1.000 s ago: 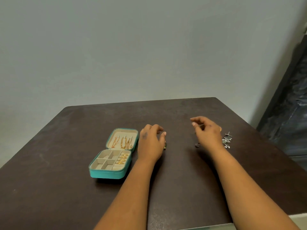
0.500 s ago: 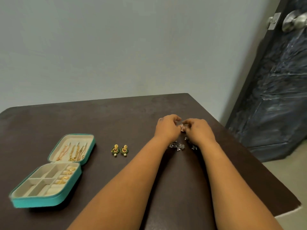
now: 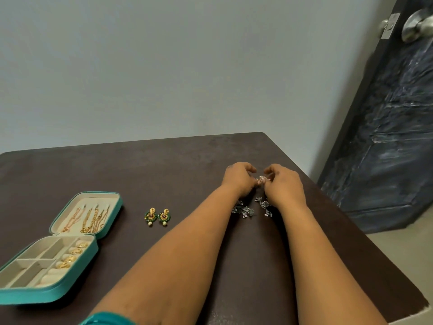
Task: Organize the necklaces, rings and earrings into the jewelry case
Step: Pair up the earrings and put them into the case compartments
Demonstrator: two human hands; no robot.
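Observation:
A teal jewelry case [image 3: 49, 299] lies open at the left of the dark table [image 3: 140, 165]. Gold necklaces [image 3: 90, 219] hang in its lid and gold rings [image 3: 71, 255] sit in its ring rolls. A pair of gold-and-green earrings [image 3: 157, 216] lies on the table between the case and my arms. My left hand [image 3: 239, 180] and my right hand [image 3: 283, 184] meet at the table's right side and together pinch a small silvery earring [image 3: 261, 178]. Silver earrings [image 3: 251, 207] lie on the table just below my hands, partly hidden by my wrists.
The table's right edge runs close beside my right arm. A dark door [image 3: 386, 127] with a metal knob [image 3: 417, 24] stands beyond it. A plain grey wall backs the table.
The view swung right, so the case now sits far left. My hands came together from apart, and they now pinch the small earring above the silver pile. The gold-and-green earrings came into sight.

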